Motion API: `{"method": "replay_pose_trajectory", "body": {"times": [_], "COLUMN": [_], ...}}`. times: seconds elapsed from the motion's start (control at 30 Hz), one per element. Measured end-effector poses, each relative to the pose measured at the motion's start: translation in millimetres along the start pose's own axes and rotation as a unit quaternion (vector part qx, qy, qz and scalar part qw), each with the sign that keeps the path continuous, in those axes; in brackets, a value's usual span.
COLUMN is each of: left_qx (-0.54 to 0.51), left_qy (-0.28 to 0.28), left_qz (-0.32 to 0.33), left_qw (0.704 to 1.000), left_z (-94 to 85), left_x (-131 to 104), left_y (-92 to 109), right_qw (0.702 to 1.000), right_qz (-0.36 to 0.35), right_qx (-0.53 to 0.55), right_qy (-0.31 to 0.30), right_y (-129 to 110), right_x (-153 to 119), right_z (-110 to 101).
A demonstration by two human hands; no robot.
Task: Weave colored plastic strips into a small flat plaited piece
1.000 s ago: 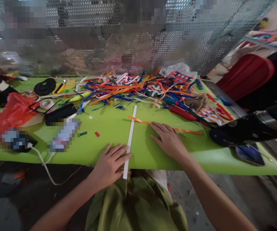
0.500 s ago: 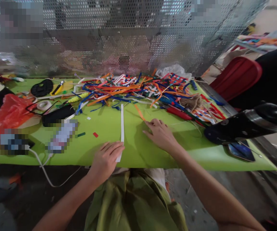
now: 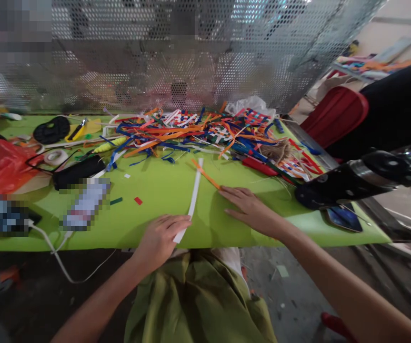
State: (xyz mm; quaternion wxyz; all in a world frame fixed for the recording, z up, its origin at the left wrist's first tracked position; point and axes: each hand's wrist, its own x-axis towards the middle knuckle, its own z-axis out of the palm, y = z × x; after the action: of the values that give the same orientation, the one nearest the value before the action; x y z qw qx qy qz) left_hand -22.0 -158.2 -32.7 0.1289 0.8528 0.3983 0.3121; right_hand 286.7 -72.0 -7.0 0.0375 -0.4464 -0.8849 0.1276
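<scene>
A long white strip (image 3: 195, 195) lies on the green tabletop, its upper part leaning to the right. My left hand (image 3: 163, 236) is closed over its near end, with a short piece showing below the fingers. A shorter orange strip (image 3: 207, 175) runs slantwise to the fingertips of my right hand (image 3: 250, 207), which grip its near end. The orange strip's far tip lies on or right beside the top of the white strip; which one I cannot tell.
A tangled heap of coloured strips (image 3: 176, 131) lies at the back, with woven pieces among it. At left are a phone (image 3: 86, 205), a black pouch (image 3: 78, 171) and a red plastic bag (image 3: 3, 164). A black bottle (image 3: 334, 183) stands at right. Small green and red scraps lie left of centre.
The white strip's upper part has swung to the right, toward the orange strip. The orange strip's far tip has come left to meet it. The view has shifted slightly.
</scene>
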Motion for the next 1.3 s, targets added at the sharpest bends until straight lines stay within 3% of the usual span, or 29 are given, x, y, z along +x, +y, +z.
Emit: {"method": "replay_pose_trajectory", "body": {"times": [0.17,0.3,0.4,0.57,0.8,0.9,1.03,1.17,1.3], "left_qx": [-0.07,-0.045,0.031,0.138,0.174,0.177,0.189,0.21,0.207], "left_qy": [-0.044,-0.053,-0.067,-0.168,-0.251,-0.261,-0.241,-0.167,-0.151], "left_qz": [-0.066,-0.113,-0.098,-0.043,-0.026,-0.023,-0.024,-0.066,-0.079], "left_qw": [0.994,0.991,0.992,0.975,0.952,0.949,0.952,0.961,0.963], "left_z": [-3.8,-6.2,-1.8,9.1,-6.6,-10.3,-4.2,5.3,7.9], "left_x": [12.5,24.7,30.4,32.8,53.3,63.9,66.4,51.7,32.8], "left_y": [-5.2,-9.8,-8.0,-4.9,-44.2,-57.1,-50.9,-31.8,-25.6], "right_qw": [0.999,0.999,0.998,0.994,0.999,0.999,0.997,0.994,0.988], "right_qz": [0.03,0.026,-0.003,-0.056,-0.032,-0.015,0.02,-0.011,-0.02], "right_qx": [0.013,0.007,0.022,0.07,0.036,0.033,0.041,0.093,0.13], "right_qy": [0.03,0.042,0.051,0.055,0.024,0.034,0.054,0.065,0.085], "right_y": [-12.2,-28.7,-42.9,-48.4,-35.0,-43.5,-61.5,-68.1,-56.5], "right_x": [-3.1,3.8,10.3,13.3,-0.5,0.1,13.1,24.4,22.9], "right_z": [21.8,27.0,25.1,16.4,17.4,22.6,30.2,28.5,18.3]}}
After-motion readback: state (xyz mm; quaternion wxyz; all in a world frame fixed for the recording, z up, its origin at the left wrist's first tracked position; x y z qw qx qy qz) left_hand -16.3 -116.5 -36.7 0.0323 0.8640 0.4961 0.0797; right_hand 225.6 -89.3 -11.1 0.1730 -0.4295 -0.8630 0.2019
